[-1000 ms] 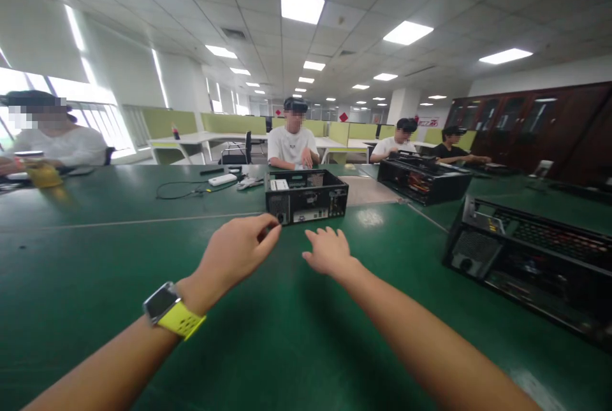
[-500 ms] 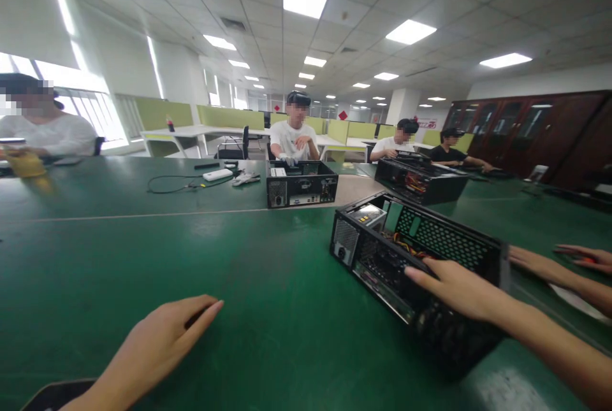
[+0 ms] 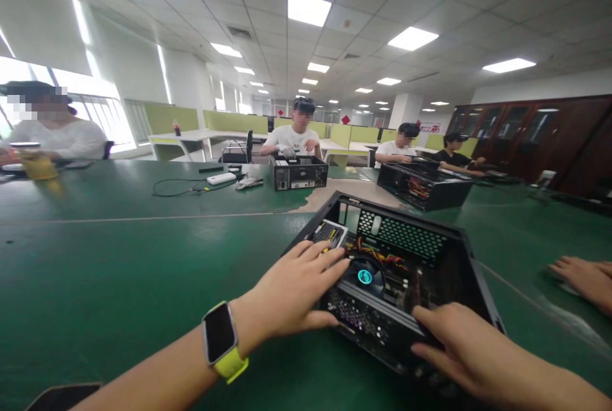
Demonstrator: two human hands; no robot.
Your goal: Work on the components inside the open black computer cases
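An opened black computer case (image 3: 471, 271) lies in front of me on the green table, its inside facing up. A CPU fan with a lit blue-green centre (image 3: 364, 276), a power supply (image 3: 329, 233) and coloured cables (image 3: 377, 250) show within. My left hand (image 3: 303, 280), a watch (image 3: 220, 332) on its wrist, grips the case's near-left rim, fingers over the top and thumb outside. Further right, my right hand (image 3: 471, 344) holds the same near wall between thumb and fingers. Part of the near wall is hidden behind my hands.
Across the green table (image 3: 143, 271), people sit by two more computer cases (image 3: 300, 175) (image 3: 425, 185). A white box (image 3: 220, 179), a cable (image 3: 167, 191) and gloves (image 3: 249, 182) lie nearby. A co-worker's hand (image 3: 581, 277) rests at right.
My left hand has come from the table to the case rim. The case has turned and shifted left, with its inside more in view. My right hand now grips the near wall.
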